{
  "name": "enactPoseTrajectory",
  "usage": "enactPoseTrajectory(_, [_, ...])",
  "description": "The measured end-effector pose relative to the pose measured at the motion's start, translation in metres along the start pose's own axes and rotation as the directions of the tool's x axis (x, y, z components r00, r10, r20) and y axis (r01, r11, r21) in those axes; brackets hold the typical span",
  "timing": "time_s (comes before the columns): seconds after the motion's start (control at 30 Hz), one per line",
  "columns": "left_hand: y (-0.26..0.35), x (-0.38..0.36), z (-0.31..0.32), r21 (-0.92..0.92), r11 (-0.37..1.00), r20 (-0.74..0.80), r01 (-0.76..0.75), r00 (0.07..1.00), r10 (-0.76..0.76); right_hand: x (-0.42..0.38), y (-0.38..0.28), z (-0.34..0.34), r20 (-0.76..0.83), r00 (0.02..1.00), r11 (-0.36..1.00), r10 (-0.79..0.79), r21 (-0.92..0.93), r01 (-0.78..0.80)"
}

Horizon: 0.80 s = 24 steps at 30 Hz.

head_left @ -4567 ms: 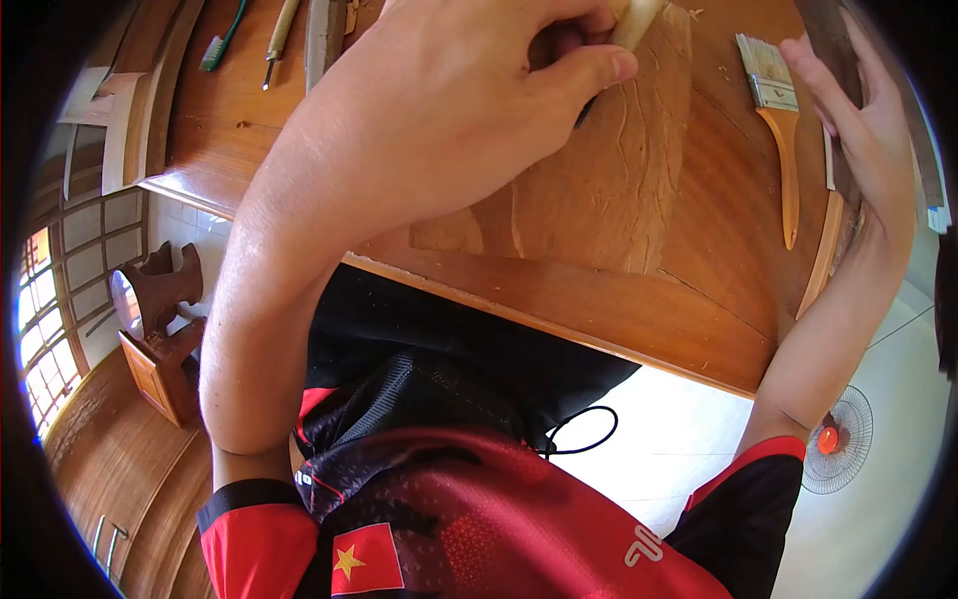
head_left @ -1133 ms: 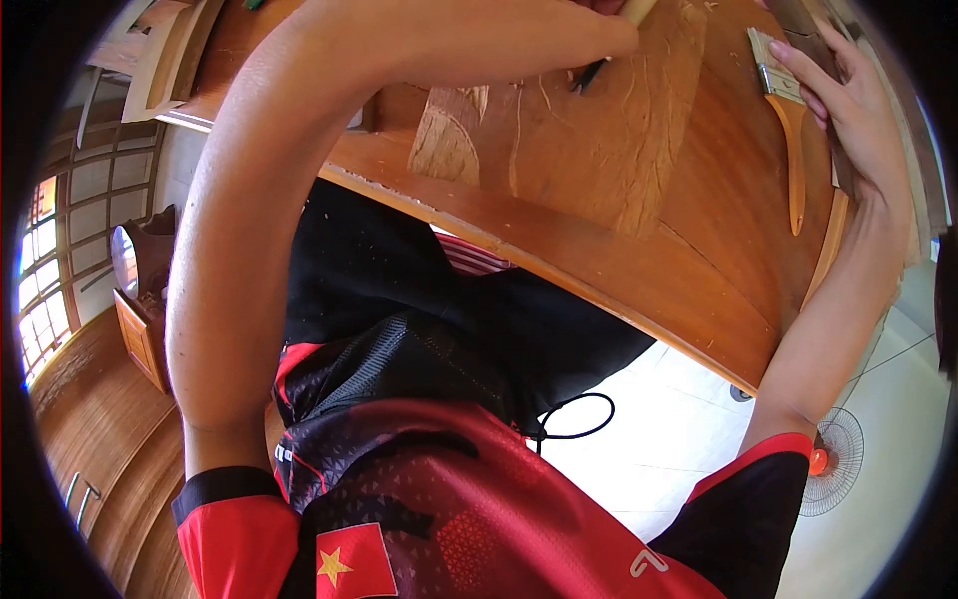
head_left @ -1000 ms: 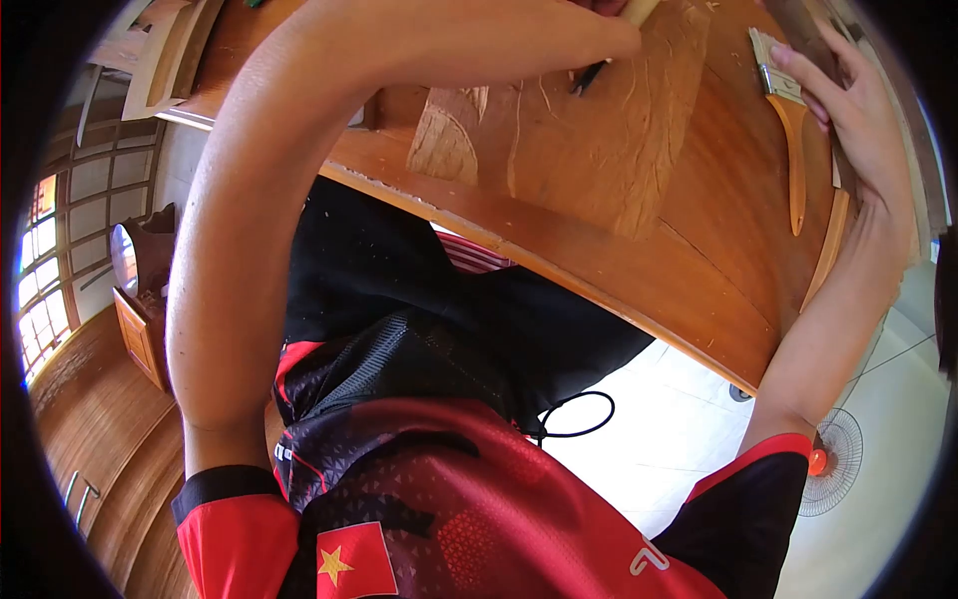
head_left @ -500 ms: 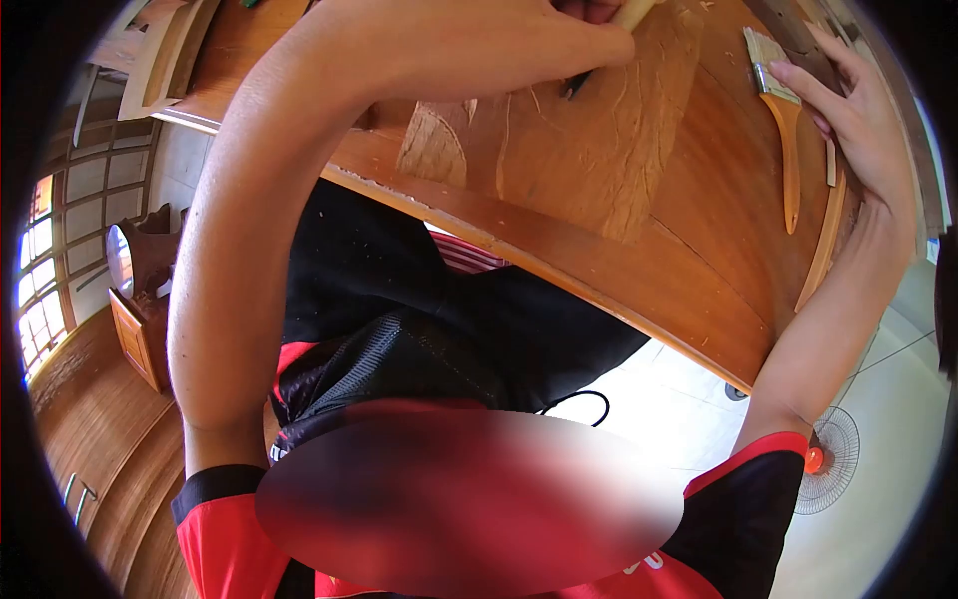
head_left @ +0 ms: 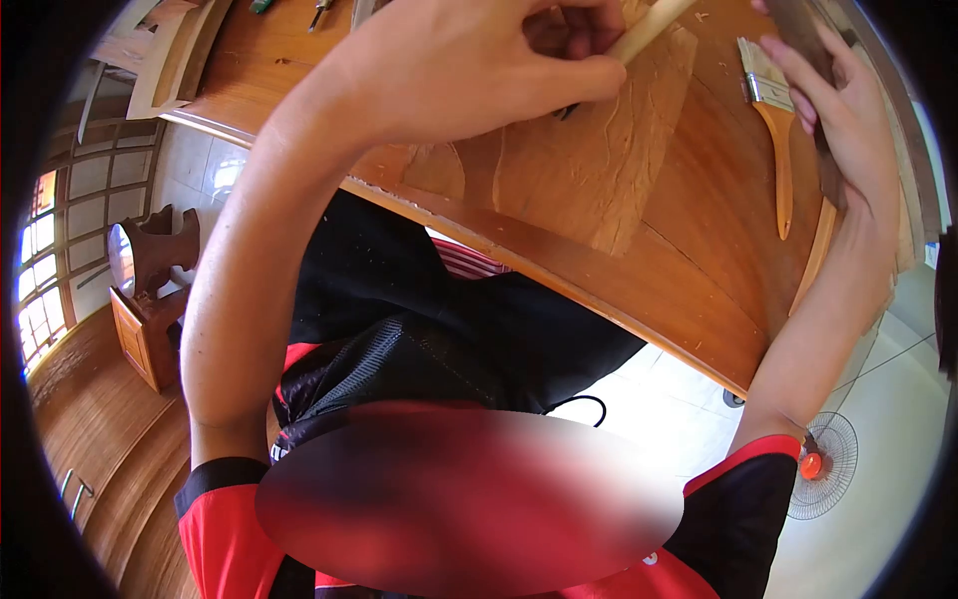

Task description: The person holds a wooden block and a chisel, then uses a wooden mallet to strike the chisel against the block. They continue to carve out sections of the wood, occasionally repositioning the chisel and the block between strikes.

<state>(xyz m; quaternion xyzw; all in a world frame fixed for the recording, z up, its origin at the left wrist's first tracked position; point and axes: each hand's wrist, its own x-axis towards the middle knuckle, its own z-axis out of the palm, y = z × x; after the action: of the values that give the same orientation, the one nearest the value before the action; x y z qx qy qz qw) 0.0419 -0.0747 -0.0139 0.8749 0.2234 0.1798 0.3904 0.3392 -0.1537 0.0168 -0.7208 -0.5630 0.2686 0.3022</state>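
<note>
At the top of the view my left hand point(head_left: 559, 70) is closed around a carving tool with a pale wooden handle point(head_left: 654, 28); a small dark tip shows below the fingers. It is held over a wooden panel point(head_left: 559, 190) with carved, curving lines. On the right, my right hand point(head_left: 853, 125) has its fingers around a long dark brown wooden bar point(head_left: 826, 165), which is partly hidden by the hand. Just left of that hand lies a flat paintbrush point(head_left: 783, 165) with pale bristles and an orange-brown handle.
The panel lies on a brown wooden table point(head_left: 699, 319) whose front edge runs diagonally. More tools point(head_left: 319, 14) lie at the far left of the tabletop. Wooden strips point(head_left: 175, 70) stand at the left corner. A fan point(head_left: 823, 464) is on the floor at right.
My right hand has taken hold of the dark bar, which now shows raised in its fingers. My left hand has shifted slightly down and left with the carving tool.
</note>
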Motion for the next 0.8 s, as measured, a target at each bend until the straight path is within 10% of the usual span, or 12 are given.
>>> enactPoseTrajectory(0.23, [-0.009,-0.039,0.005,-0.001,0.993,-0.292,-0.117,0.95,0.111,-0.032,-0.037,0.039,-0.153,0.986,0.993,0.061,0.106,-0.045])
enactPoseTrajectory(0.37, [-0.012,-0.062,0.006,-0.337,0.941,-0.479,-0.017,0.864,-0.156,-0.071,-0.061,0.067,0.015,0.989,0.962,0.144,0.231,-0.144])
enactPoseTrajectory(0.7, [-0.016,-0.079,-0.006,-0.478,0.876,-0.399,0.067,0.872,-0.284,-0.094,-0.087,0.128,-0.171,0.985,0.999,0.036,0.001,-0.036])
enactPoseTrajectory(0.8, [0.001,-0.083,-0.015,-0.526,0.799,-0.25,0.292,0.845,-0.473,-0.095,-0.094,0.137,-0.207,0.977,0.996,0.049,-0.058,-0.063])
